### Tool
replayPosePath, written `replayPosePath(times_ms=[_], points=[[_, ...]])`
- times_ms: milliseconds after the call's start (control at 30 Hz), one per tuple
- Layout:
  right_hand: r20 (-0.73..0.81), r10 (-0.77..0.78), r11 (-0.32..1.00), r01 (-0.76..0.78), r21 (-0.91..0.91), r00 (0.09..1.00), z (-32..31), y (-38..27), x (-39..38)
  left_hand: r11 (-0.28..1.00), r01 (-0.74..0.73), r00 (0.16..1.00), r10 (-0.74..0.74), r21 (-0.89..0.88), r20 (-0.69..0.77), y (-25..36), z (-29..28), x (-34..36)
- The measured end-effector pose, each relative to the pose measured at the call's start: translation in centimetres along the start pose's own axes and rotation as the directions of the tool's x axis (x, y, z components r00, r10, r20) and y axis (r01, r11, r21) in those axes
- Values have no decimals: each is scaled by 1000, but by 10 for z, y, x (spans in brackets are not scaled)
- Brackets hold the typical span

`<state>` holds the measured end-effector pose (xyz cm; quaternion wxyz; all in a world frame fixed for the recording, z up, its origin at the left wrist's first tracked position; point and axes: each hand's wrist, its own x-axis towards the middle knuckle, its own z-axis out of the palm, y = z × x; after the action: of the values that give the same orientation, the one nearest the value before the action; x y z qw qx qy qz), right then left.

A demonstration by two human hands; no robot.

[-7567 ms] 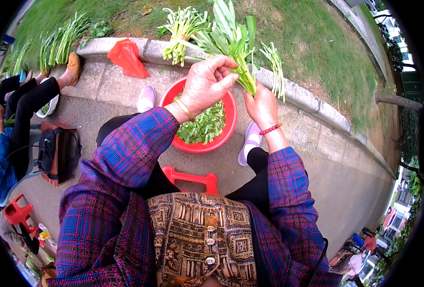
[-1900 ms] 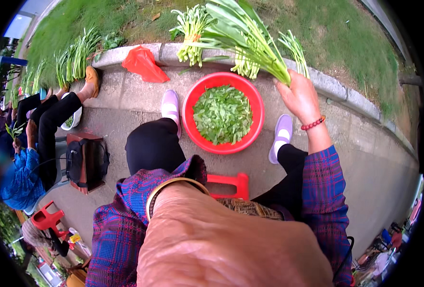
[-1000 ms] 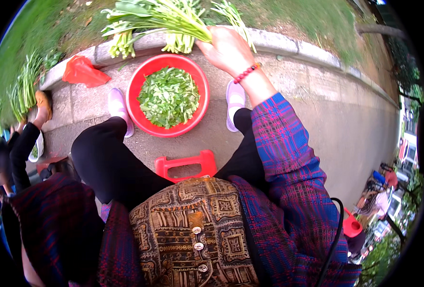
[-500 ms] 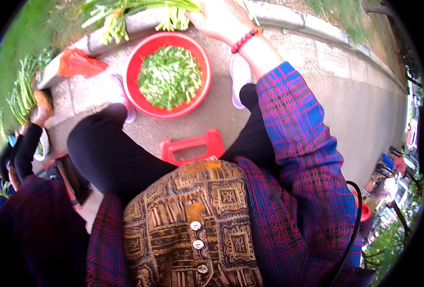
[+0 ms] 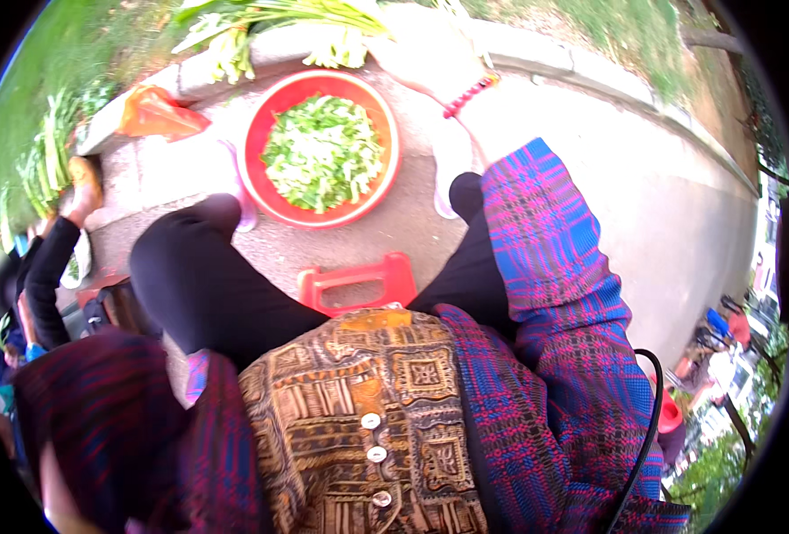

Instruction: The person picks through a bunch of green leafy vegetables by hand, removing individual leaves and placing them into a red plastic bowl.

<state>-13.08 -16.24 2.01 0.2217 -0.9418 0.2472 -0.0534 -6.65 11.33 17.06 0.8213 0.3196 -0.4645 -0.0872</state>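
Observation:
My right hand (image 5: 421, 60), pale in the glare, is closed on a bunch of long green leafy stalks (image 5: 279, 16) at the top of the view. Below and left of it stands a red basin (image 5: 386, 160) full of cut green leaves (image 5: 319, 151). More stalk bundles (image 5: 337, 52) rest by the kerb behind the basin. Only a sliver of my left hand or wrist (image 5: 54, 481) shows at the lower left edge, mostly hidden by the dark plaid sleeve; its fingers cannot be seen.
A red plastic stool (image 5: 394, 280) is between my legs. A red bag (image 5: 158, 116) lies at the pale kerb (image 5: 537, 55) along the grass. Other seated people (image 5: 52, 276), a white tub and more stalks are at left; more people (image 5: 728, 329) are at far right.
My left hand, large before the camera earlier, has dropped to the lower left edge. My right hand has moved up and left with the stalks. The view has shifted and grown brighter.

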Motion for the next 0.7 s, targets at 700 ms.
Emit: replayPosePath(times_ms=[700], points=[[-12,-54,998,54,18,998,0,-8,-7,959,-278,960,279,-51,9,10,51,-8]])
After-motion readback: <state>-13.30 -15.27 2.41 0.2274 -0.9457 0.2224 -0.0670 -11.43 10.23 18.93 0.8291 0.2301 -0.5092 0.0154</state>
